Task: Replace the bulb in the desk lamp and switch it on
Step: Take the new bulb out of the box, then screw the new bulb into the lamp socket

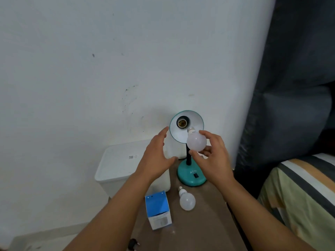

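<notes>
The right hand [212, 156] pinches a frosted white bulb [196, 142] by its globe, screw cap aimed toward eleven o'clock at the bare socket [181, 122] inside the teal desk lamp's shade [196, 122], so the threads seem meant to meet it squarely. The left hand [155, 160] hangs wide and holds nothing, just at nine o'clock of the shade, probably ready to steady it. A second bulb [187, 200] lies on the table [203, 223] at six o'clock of the lamp base [188, 175], beside a blue bulb box [158, 210]. The rocker switch [195, 175] on the base waits untouched.
</notes>
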`<state>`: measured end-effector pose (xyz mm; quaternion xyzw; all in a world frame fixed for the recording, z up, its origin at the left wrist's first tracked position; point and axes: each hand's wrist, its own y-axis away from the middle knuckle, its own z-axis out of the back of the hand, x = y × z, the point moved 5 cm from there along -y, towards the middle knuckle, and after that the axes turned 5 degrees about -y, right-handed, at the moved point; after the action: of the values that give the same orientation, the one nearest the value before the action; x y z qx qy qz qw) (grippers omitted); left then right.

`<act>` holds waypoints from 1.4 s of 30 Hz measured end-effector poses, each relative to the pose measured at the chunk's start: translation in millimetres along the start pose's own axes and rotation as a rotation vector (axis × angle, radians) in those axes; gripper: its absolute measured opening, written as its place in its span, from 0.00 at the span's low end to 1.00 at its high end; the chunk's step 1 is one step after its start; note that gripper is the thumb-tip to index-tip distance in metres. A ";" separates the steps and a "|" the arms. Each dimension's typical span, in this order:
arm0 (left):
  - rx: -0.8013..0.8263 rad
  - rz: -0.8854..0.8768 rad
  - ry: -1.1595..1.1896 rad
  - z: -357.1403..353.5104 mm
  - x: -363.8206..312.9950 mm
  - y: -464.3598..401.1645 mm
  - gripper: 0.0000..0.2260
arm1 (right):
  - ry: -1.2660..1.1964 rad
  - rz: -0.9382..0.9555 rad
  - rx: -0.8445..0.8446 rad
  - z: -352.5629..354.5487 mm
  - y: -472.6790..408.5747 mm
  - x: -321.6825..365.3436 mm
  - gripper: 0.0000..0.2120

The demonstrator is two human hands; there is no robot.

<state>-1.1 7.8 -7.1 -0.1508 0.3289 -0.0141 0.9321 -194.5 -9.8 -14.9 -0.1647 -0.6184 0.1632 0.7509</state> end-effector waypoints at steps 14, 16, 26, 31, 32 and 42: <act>-0.028 -0.195 0.006 -10.7 -0.3 -61.6 0.46 | 0.255 0.113 0.069 -36.5 -48.3 -16.2 0.29; -0.040 -0.210 0.025 -11.8 0.5 -62.3 0.44 | 0.281 0.123 0.072 -38.9 -52.1 -16.0 0.28; -0.043 -0.250 0.064 -14.4 5.2 -65.0 0.44 | 0.532 0.209 0.069 -36.3 -53.2 -5.7 0.24; -0.042 -0.262 0.092 -16.6 6.7 -66.4 0.44 | 0.598 0.217 0.084 -36.6 -52.2 -5.1 0.30; -0.040 -0.265 0.090 -16.6 7.0 -66.3 0.44 | 0.585 0.212 0.078 -36.2 -52.4 -6.2 0.29; -0.040 -0.260 0.052 -15.5 6.6 -65.2 0.44 | 0.525 0.180 0.095 -40.6 -53.0 -5.2 0.26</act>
<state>-0.7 -59.6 -3.7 -0.2101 0.3310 -0.1324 0.9103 -153.4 -61.3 -2.9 -0.2205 -0.3774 0.2098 0.8746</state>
